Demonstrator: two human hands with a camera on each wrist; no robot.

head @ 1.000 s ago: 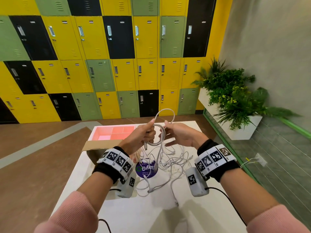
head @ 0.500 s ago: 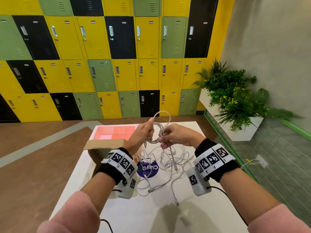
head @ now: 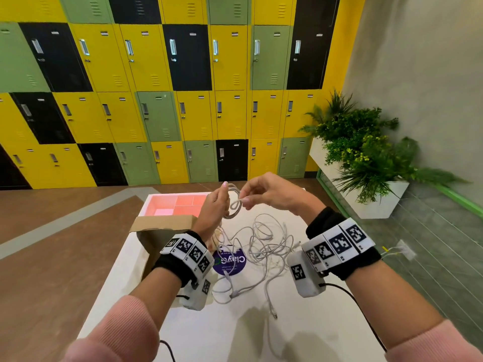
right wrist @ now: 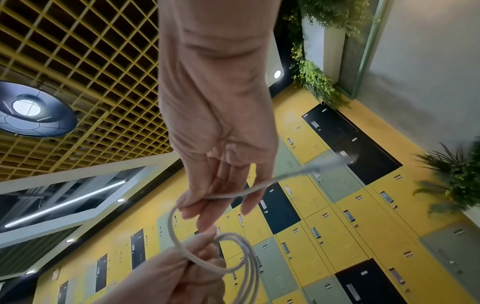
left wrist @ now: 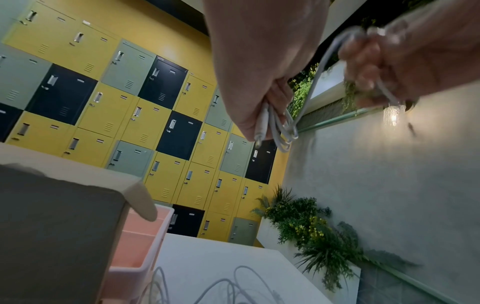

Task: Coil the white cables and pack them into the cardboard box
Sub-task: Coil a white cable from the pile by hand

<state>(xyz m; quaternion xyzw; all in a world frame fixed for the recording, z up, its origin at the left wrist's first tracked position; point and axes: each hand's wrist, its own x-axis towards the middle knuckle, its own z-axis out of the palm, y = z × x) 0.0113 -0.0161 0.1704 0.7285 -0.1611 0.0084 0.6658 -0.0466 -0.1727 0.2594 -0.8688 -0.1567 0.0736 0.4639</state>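
Above the white table point(head: 235, 335), my left hand point(head: 218, 205) grips a small coil of white cable point(head: 233, 205); the same coil point(left wrist: 281, 131) hangs below my fingers in the left wrist view. My right hand point(head: 257, 190) pinches the cable's free end point(right wrist: 322, 166) beside the coil point(right wrist: 244, 255), its plug sticking out past the fingers. A tangle of loose white cables point(head: 264, 246) lies on the table under both hands. The open cardboard box point(head: 159, 232) stands at the table's left edge, partly hidden by my left wrist.
A pink compartment tray point(head: 177, 203) sits behind the box at the table's far end. A round purple sticker point(head: 230, 261) lies under the cables. A white planter with green plants point(head: 366, 163) stands to the right; lockers point(head: 183, 87) fill the far wall.
The coil has tightened into a smaller loop held higher. My right hand has moved up and now holds only the short end of the cable. The view has tilted up slightly.
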